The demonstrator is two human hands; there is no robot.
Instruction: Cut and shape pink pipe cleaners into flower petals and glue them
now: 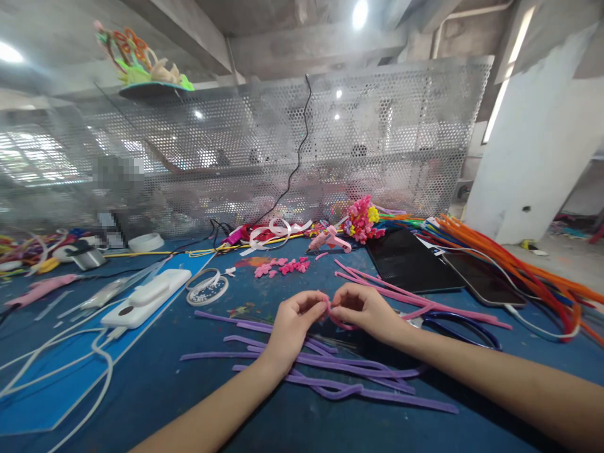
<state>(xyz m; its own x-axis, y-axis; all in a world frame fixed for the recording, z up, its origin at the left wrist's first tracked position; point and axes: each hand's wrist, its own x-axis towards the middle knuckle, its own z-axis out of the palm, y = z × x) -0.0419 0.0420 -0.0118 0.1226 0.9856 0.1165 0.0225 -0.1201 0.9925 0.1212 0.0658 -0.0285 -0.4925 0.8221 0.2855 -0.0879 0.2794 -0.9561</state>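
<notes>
Close together over the middle of the blue table, my left hand (296, 324) and my right hand (364, 308) both pinch one pink pipe cleaner (342, 324). It is bent into a curve between the fingertips. Beneath and in front of my hands lie several purple pipe cleaners (344, 362). Straight pink pipe cleaners (425, 302) spread out beyond my right hand. A pair of scissors with dark blue handles (465, 328) rests by my right forearm, its blades mostly hidden. Small pink twisted flower shapes (285, 267) sit in a cluster beyond my left hand.
A white power strip (146, 299) with cables lies at left on a blue board. At right are a black tablet (413, 261), a phone (484, 280) and orange pipe cleaners (533, 258). A pink glue gun (329, 240) stands before the perforated metal screen (264, 157).
</notes>
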